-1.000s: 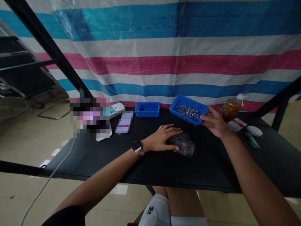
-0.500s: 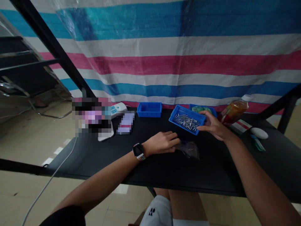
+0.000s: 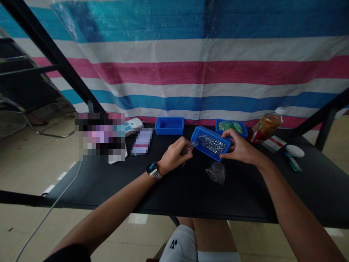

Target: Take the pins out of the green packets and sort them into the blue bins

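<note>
My right hand (image 3: 240,147) grips the right end of a blue plastic tray (image 3: 198,145), thumb and fingers on opposite sides. The tray is tilted toward me and holds many slim silver metal pins (image 3: 211,143), which look like rivets. My left hand (image 3: 176,155), with a watch on its wrist, is closed on a small clear plastic bag (image 3: 190,146) by the tray's left end. Some of this bag is hidden by the fingers, and I cannot tell whether it touches the tray. A second, crumpled clear plastic bag (image 3: 216,173) lies on the black table just below the tray.
Behind stand another blue tray (image 3: 169,126) and a blue tray holding a green bag (image 3: 231,127). A drink bottle (image 3: 265,125), a card (image 3: 274,143) and a white oval object (image 3: 295,150) lie right. A power strip (image 3: 133,126) and phone-like object (image 3: 142,141) lie left.
My left hand has risen from the table to the tray's left end, with a clear bag in it. The tray has shifted slightly left and tilted more in my right hand.
</note>
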A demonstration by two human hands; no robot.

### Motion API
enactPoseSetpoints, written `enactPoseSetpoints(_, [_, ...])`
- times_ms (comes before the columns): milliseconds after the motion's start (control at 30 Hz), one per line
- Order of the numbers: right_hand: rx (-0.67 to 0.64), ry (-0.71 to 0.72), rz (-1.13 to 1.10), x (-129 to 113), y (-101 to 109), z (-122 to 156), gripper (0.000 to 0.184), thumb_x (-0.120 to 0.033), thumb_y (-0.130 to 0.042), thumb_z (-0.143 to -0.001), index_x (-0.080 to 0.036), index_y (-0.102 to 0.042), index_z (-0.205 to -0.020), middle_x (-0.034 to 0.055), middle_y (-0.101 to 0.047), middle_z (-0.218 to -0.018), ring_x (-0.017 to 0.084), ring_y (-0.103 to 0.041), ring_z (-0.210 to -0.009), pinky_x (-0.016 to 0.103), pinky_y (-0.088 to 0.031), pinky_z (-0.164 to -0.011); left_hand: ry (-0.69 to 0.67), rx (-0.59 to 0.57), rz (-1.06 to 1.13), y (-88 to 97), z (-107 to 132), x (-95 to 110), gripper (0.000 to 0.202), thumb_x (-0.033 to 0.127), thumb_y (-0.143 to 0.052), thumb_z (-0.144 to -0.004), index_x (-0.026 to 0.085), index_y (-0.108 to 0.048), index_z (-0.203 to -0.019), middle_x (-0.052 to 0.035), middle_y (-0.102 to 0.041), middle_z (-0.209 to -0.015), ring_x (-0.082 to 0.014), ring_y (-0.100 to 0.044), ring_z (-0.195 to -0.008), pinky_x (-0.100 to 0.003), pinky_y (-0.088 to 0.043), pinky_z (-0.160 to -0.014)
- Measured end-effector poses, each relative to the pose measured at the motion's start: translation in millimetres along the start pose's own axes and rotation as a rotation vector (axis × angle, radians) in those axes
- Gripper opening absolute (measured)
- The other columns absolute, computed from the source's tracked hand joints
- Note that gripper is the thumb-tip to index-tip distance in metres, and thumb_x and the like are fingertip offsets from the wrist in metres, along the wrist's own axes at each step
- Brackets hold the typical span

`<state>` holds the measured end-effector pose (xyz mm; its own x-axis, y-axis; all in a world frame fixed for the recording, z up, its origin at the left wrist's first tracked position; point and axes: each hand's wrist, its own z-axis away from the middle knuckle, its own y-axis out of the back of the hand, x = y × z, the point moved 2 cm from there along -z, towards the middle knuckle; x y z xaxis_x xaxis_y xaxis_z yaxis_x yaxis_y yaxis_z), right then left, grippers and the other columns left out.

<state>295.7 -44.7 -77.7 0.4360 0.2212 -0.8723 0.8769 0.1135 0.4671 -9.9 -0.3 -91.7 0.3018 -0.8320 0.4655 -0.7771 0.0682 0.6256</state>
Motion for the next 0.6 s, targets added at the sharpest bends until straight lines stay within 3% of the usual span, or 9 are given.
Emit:
enactPoseSetpoints(100, [0.017,0.090,0.304,-18,-5,8,0.063,-0.026,-0.093,-0.067,-0.029,-0.053,-0.116,0.0065,-0.058,-0.125,0.032,-0.066,-0.113,0.047,-0.062,-0.093,0.074,0.152,-0.007,3.9,-1,-5,0.007,0.026,-0.060,-0.099,0.022,-0.056,-0.096,-0.0007,-0.058,-0.086,-0.0137,-0.055,-0.074,-0.027,-0.046,-0.069])
enactPoseSetpoints(233, [0.000,0.159,0.527,-35,-12,15,0.060,-0.020,-0.089,-0.069,-0.030,-0.054,-0.116,0.0062,-0.056,-0.125,0.033,-0.066,-0.117,0.046,-0.060,-0.097,0.114,0.209,-0.009,5.4,-1,-8,0.009,0.026,-0.062,-0.098,0.022,-0.055,-0.095,0.0007,-0.056,-0.083,-0.0129,-0.052,-0.070,-0.027,-0.044,-0.067])
enactPoseSetpoints(467, [-0.037,0.181,0.730,-46,-15,23,0.057,-0.022,-0.084,-0.077,-0.030,-0.050,-0.123,0.0074,-0.054,-0.131,0.031,-0.070,-0.110,0.045,-0.063,-0.089,0.023,0.144,-0.032,-0.5,-1,-8,0.005,0.021,-0.061,-0.099,0.021,-0.055,-0.099,0.0004,-0.058,-0.087,-0.0126,-0.055,-0.074,-0.025,-0.045,-0.068])
enactPoseSetpoints(600, [-0.004,0.193,0.811,-49,-13,25,0.057,-0.019,-0.082,-0.078,-0.029,-0.049,-0.123,0.0083,-0.054,-0.130,0.029,-0.071,-0.102,0.045,-0.065,-0.084,-0.036,-0.035,-0.064,-5.6,-1,-3,0.010,0.024,-0.059,-0.102,0.021,-0.056,-0.112,-0.0030,-0.063,-0.098,-0.0145,-0.061,-0.081,-0.026,-0.049,-0.071])
